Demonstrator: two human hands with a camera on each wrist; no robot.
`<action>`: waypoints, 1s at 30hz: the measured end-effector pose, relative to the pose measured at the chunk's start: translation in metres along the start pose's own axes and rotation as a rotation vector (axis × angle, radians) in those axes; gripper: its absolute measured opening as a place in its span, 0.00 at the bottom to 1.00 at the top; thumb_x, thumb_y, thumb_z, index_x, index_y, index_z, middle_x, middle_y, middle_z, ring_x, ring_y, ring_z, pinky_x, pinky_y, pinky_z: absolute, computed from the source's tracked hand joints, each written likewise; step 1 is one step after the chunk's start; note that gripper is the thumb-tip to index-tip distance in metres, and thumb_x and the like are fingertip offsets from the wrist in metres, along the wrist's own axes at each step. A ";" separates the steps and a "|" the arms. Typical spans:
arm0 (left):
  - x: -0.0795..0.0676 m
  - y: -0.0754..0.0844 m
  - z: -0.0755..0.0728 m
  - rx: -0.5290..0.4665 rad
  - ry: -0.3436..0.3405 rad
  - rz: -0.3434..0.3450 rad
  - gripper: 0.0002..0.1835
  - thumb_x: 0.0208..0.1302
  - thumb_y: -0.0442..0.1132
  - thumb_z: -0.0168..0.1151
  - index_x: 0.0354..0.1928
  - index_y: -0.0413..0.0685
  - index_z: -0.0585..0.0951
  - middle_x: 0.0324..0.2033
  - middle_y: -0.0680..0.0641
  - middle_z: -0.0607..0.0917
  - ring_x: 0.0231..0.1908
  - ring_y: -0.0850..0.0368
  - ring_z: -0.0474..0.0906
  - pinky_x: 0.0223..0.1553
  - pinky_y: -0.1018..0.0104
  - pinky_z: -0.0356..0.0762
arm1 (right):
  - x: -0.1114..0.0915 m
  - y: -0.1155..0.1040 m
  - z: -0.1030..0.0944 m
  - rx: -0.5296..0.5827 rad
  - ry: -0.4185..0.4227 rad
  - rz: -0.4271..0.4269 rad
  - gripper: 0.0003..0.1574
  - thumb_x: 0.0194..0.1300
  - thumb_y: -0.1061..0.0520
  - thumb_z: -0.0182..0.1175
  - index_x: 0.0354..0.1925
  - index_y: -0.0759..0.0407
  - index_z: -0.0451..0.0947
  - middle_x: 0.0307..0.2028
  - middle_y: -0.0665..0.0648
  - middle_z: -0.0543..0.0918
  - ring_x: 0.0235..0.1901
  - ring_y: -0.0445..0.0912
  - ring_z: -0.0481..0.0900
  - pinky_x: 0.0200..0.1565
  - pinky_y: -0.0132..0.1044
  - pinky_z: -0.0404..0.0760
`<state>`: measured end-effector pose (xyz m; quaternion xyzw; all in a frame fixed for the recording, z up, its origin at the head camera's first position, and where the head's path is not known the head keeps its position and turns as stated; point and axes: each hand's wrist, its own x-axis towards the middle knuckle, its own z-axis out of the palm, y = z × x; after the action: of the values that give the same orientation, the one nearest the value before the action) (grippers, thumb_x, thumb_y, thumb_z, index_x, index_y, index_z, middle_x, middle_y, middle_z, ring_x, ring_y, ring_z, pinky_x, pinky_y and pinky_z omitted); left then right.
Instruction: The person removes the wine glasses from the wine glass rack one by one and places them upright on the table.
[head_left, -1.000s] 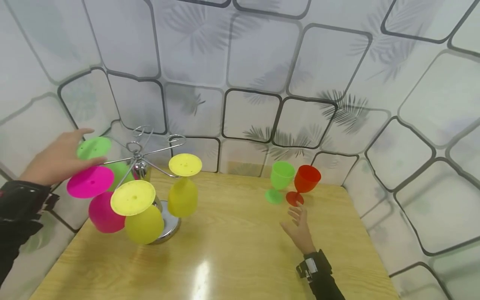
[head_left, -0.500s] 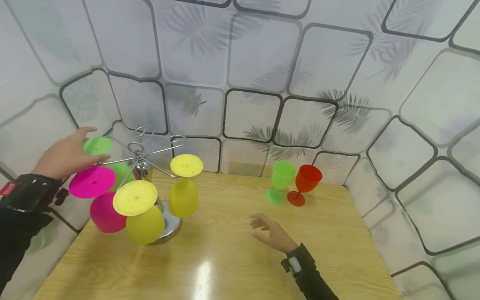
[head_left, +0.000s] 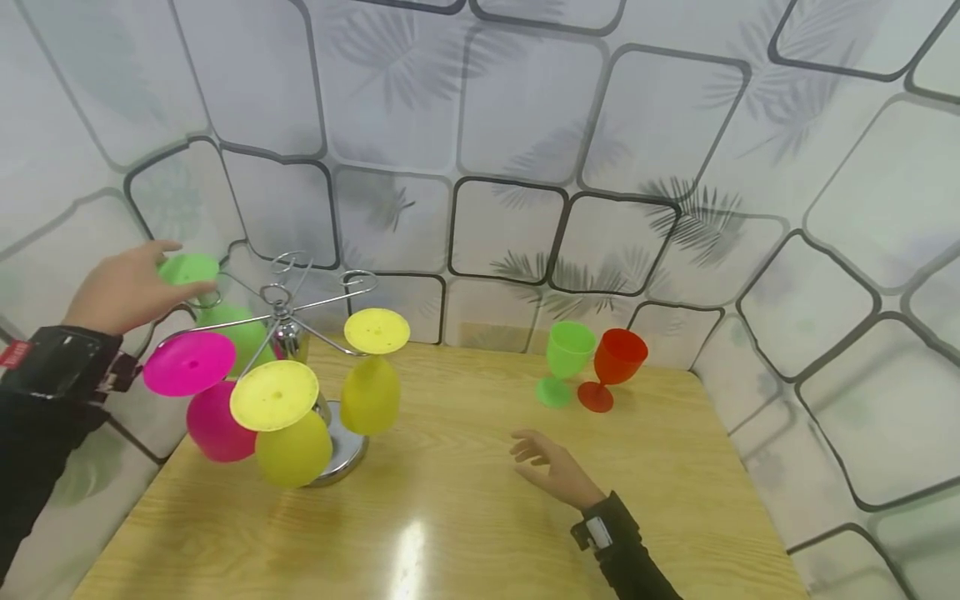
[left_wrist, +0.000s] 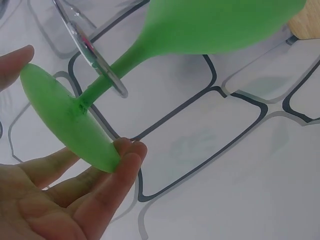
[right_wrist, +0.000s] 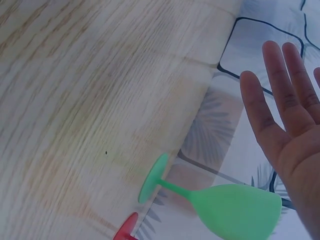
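At the left in the head view, my left hand (head_left: 127,287) holds the round foot of an upside-down green plastic goblet (head_left: 189,268) by its edge. Thumb and fingertips sit at opposite sides of that foot in the left wrist view, and a metal loop (left_wrist: 102,67) of the rack passes around the goblet's stem (left_wrist: 100,87). The chrome rack (head_left: 281,312) also carries a pink goblet (head_left: 191,364) and two yellow goblets (head_left: 273,396), all bowl down. Over the middle of the table, my right hand (head_left: 555,471) holds nothing, its fingers loosely extended.
A second green goblet (head_left: 570,350) and a red goblet (head_left: 619,357) stand upright side by side near the back right of the wooden table (head_left: 465,517). Patterned walls (head_left: 510,233) close off the back and both sides. The rack's round base (head_left: 348,450) rests at the table's left.
My right hand has drawn left and away from the red goblet. The green goblet's foot has risen slightly in my left hand, further above the rack's arm.
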<state>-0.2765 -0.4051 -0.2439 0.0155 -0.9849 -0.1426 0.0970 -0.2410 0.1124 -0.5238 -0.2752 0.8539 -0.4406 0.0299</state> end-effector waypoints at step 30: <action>-0.005 0.018 -0.002 -0.071 -0.010 0.063 0.46 0.61 0.62 0.53 0.70 0.37 0.54 0.58 0.22 0.67 0.54 0.24 0.62 0.48 0.28 0.63 | -0.001 0.004 0.002 0.022 0.010 -0.003 0.27 0.64 0.59 0.58 0.61 0.58 0.65 0.46 0.62 0.82 0.44 0.52 0.82 0.46 0.45 0.82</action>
<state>-0.2710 -0.3883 -0.2375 -0.0194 -0.9797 -0.1746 0.0971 -0.2412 0.1129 -0.5284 -0.2737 0.8488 -0.4514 0.0279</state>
